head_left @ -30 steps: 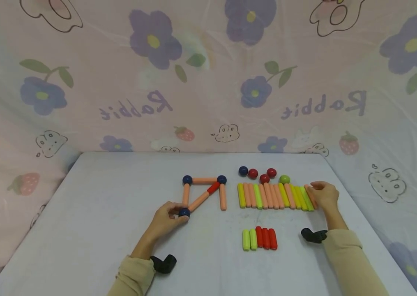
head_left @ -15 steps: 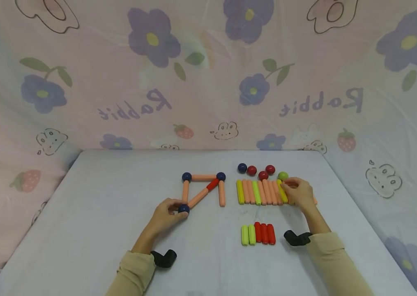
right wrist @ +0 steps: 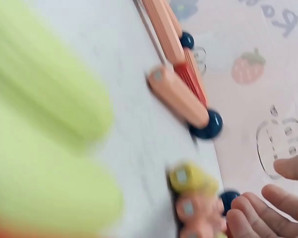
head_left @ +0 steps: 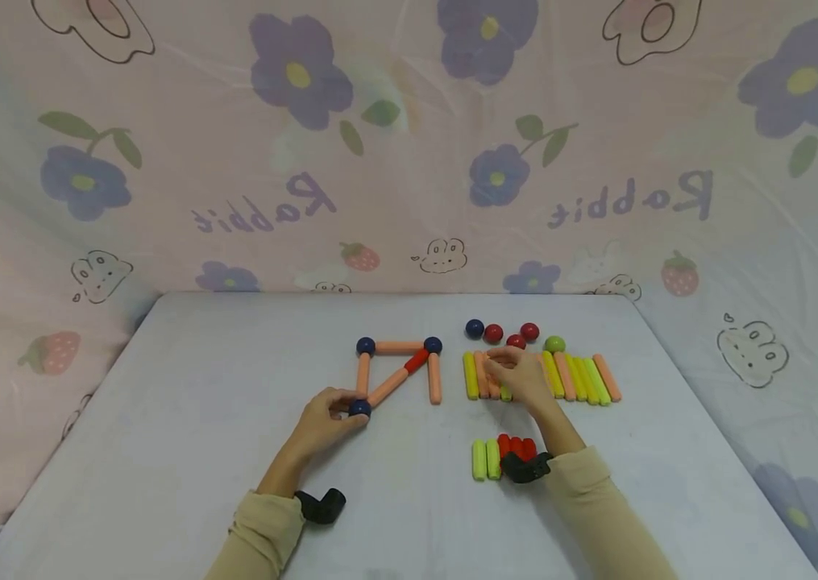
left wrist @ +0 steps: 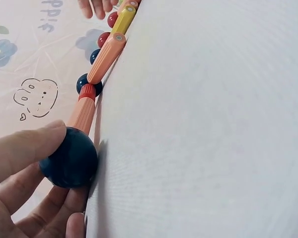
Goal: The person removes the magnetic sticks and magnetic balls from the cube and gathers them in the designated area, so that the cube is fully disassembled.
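Note:
My left hand [head_left: 325, 420] pinches a dark blue ball [left wrist: 72, 161] between thumb and fingers at the near corner of a frame of magnetic sticks and balls. Dark blue balls also form its far corners, joined by an orange stick [head_left: 400, 348]. A diagonal runs from the held ball, made of an orange stick [head_left: 387, 389] and a short red stick [head_left: 417, 360]. One more orange stick [head_left: 435, 379] points towards me from the far right ball. My right hand [head_left: 522, 377] hovers over a row of sticks, hiding its middle; its fingers [right wrist: 243, 213] hold nothing.
The row has yellow sticks [head_left: 470, 375], orange and light green ones. Behind it lie a dark blue ball [head_left: 475, 329], red balls [head_left: 493, 333] and a green ball [head_left: 555, 344]. Short light green sticks [head_left: 479, 460] and red sticks [head_left: 504, 445] lie nearer me, partly behind my right wrist camera.
My right hand has swept left along the row, from its right-end orange stick to near its left part; that stick stays in the row. My left hand keeps its hold on the ball.

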The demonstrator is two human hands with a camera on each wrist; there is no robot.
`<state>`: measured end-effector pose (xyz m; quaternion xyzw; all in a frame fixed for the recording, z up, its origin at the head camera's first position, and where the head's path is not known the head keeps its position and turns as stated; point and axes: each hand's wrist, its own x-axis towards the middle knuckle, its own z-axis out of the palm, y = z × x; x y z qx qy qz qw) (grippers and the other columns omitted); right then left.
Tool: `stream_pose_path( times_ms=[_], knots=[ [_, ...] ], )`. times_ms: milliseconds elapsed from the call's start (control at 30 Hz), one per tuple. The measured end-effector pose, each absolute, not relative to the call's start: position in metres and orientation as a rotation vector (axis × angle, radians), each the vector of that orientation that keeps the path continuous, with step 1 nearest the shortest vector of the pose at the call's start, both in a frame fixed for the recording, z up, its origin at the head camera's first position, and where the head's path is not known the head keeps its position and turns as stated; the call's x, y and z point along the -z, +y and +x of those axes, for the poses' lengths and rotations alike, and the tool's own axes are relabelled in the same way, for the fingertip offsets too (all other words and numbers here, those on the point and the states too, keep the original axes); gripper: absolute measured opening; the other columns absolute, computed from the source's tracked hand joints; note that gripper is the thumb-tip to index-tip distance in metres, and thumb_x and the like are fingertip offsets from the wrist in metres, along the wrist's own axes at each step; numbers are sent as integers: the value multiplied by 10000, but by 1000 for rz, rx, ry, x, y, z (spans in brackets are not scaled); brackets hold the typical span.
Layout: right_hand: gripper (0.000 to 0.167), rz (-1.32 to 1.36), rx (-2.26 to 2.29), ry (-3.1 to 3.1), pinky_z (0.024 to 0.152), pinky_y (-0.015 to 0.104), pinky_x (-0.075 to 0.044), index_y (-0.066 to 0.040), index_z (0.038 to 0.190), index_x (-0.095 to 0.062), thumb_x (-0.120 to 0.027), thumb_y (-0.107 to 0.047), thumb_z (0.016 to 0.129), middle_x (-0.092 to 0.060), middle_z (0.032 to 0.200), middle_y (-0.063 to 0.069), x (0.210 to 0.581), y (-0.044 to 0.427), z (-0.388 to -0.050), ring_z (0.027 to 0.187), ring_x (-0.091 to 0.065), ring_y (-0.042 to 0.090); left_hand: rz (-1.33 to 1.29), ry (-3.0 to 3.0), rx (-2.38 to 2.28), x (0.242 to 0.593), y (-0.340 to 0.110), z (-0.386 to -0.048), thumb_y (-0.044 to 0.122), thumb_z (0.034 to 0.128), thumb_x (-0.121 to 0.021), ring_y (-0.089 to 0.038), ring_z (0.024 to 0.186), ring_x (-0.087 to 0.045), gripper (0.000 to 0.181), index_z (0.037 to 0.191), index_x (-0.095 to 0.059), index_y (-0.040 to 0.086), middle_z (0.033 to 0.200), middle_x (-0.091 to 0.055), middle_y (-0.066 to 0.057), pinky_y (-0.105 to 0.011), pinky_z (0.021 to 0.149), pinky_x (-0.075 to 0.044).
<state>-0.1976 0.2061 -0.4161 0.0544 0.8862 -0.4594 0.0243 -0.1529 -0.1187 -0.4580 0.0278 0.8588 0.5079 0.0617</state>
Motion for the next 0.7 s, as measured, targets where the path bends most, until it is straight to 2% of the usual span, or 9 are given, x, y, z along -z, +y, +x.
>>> stream_pose_path(
  times_ms=[167,300,467,567,700],
  knots=[
    [346,160,1499,2654,794,277,-585,37,1212,-611,-599,-179,942,-666,1175,245,418,178,-205,907,-703,239,79,2585,-1534,458,-118,-155,145,812,-759,-200,1009,-597,342,1138,-683,74,1074,-639,-96,-237,814,-441],
    [362,141,1553,2605,777,281,-591,64,1216,-597,-601,-164,935,-660,1166,267,424,158,-211,879,-708,208,81,2585,-1526,458,-118,-156,154,818,-756,-188,1010,-593,337,1139,-683,83,1075,-639,-85,-249,825,-447],
    [349,192,1529,2638,659,208,-558,46,1186,-619,-617,-186,925,-678,1076,225,435,138,-221,737,-652,112,90,2579,-1547,456,-118,-156,146,818,-753,-192,1008,-593,337,1140,-680,74,1074,-636,-89,-253,826,-447],
    [338,220,1446,2708,604,193,-515,55,1143,-634,-614,-202,925,-682,1000,201,439,129,-224,692,-615,122,99,2576,-1549,457,-117,-155,141,817,-752,-184,993,-588,333,1135,-683,71,1069,-633,-90,-238,804,-437],
    [338,253,1320,2801,619,218,-473,73,1072,-652,-605,-221,912,-684,962,194,441,119,-225,732,-588,179,88,2583,-1547,457,-117,-154,133,813,-754,-177,976,-581,317,1120,-694,84,1055,-631,-85,-226,786,-424]
  ],
)
